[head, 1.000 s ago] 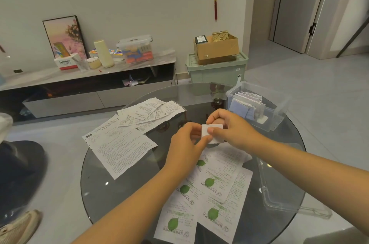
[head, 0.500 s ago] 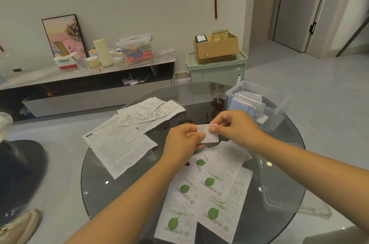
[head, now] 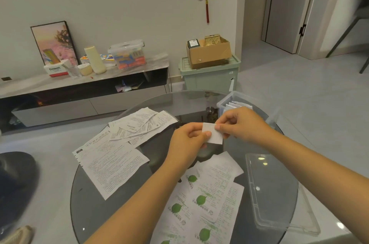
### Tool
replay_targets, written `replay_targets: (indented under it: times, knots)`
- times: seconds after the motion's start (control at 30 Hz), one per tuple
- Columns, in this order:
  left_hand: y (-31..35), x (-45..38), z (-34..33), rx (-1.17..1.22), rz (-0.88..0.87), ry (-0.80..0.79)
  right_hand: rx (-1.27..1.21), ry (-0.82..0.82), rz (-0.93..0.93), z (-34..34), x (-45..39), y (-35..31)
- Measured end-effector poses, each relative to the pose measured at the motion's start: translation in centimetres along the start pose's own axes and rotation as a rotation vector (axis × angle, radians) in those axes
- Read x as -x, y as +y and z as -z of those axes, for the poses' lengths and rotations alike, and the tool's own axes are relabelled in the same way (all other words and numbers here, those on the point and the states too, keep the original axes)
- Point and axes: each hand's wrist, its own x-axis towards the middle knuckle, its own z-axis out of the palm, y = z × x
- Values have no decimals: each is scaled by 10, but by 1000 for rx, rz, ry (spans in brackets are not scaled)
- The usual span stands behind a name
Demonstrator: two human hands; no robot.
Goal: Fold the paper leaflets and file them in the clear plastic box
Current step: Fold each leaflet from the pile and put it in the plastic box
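Both hands pinch a small folded leaflet (head: pixel 212 132) above the round glass table (head: pixel 95 209).

Left hand (head: pixel 187 144) and right hand (head: pixel 242 124) each grip one edge; the clear plastic box (head: pixel 223 104) of filed leaflets stands just beyond, its lid (head: pixel 279 194) near right. Leaf-printed leaflets (head: pixel 203 203) lie near; a far carton (head: pixel 56 69) reads "Panasonic".

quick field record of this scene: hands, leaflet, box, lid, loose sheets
left hand: pinches folded leaflet's left edge
right hand: pinches its top right edge
folded leaflet: small white rectangle, held above glass table
clear plastic box: far right, folded leaflets standing inside
lid: off, flat on table's right side
unfolded leaflets: spread left and near edge
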Motion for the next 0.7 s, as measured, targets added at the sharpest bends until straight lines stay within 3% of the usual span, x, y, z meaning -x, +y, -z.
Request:
replay_targets:
  times: [0.2, 0.37, 0.47, 0.57, 0.7]
  knots:
    - [14, -34, -16, -47, -54, 36, 46, 69, -37, 28, -15, 7]
    - [25, -74, -42, -165, -184, -21, 198, 366, -77, 57, -29, 27]
    - [28, -96, -60, -364, -289, -70, 286, 507, -137, 71, -34, 44]
    - [29, -116, -75, -772, -519, -116, 363, 607, -162, 76, -38, 58]
    - [29, -140, -92, -1068, -711, -219, 481, 627, -170, 75, -44, 66]
